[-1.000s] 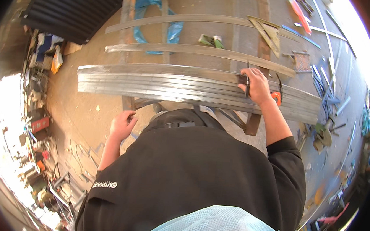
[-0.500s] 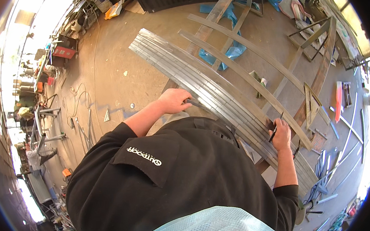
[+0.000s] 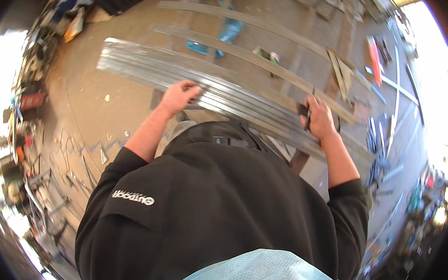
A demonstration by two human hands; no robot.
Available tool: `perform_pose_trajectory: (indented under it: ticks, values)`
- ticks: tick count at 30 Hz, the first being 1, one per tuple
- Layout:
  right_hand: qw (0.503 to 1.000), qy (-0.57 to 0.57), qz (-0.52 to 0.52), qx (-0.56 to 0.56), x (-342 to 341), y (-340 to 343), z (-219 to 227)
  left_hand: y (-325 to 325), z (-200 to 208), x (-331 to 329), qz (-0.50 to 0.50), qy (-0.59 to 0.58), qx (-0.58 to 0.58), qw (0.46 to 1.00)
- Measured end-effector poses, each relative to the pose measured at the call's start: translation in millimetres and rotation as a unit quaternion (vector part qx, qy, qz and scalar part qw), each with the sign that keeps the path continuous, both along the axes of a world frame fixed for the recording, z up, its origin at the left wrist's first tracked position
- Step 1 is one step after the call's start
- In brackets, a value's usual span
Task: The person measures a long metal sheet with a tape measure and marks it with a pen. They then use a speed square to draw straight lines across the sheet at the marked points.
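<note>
A row of long, shiny metal bars (image 3: 150, 71) lies side by side across the stand in front of me. My left hand (image 3: 177, 98) is at the near edge of the bars, its fingers curled in toward the thumb. Whether it grips a bar or something small is blurred. Over the right part of the row, my right hand (image 3: 320, 118) is closed on a slim black pen-like tool (image 3: 308, 119), which points down toward the metal. A dark patch beside its fingers is too smeared to name.
Beyond the bars, two long flat rails (image 3: 274, 31) cross the stand, with a triangular metal bracket (image 3: 339, 75) at their right. Blue plastic sheeting (image 3: 230, 31) lies behind. A red long object (image 3: 374, 60) and loose metal lengths (image 3: 395, 101) lie at right; clutter lines the left.
The view has turned and shifted, so the bars now lie flatter and further left in the picture. Both hands stay at the bars; the black pen-like tool remains in my right hand.
</note>
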State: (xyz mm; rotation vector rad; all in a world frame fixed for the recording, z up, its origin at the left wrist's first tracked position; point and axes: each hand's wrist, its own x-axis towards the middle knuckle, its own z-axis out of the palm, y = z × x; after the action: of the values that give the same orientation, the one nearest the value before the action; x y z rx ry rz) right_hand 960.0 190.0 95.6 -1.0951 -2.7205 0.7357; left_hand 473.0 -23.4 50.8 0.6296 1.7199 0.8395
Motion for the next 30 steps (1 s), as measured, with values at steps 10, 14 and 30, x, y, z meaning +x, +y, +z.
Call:
perform_pose_trajectory:
  ticks: [10,14,30]
  values:
    - [1.000,0.005,-0.010,-0.006,-9.6,-34.0,87.0,43.6,-1.6,-8.0,0.319,-0.338,0.135,0.875]
    - [1.000,-0.004,-0.013,0.004,-8.7,-55.1,89.2,48.8,9.7,-17.9,0.383,-0.462,0.146,0.786]
    - [0.990,0.081,-0.032,0.109,-64.6,-91.4,87.7,-26.6,70.7,-54.1,0.407,-0.435,0.218,0.773]
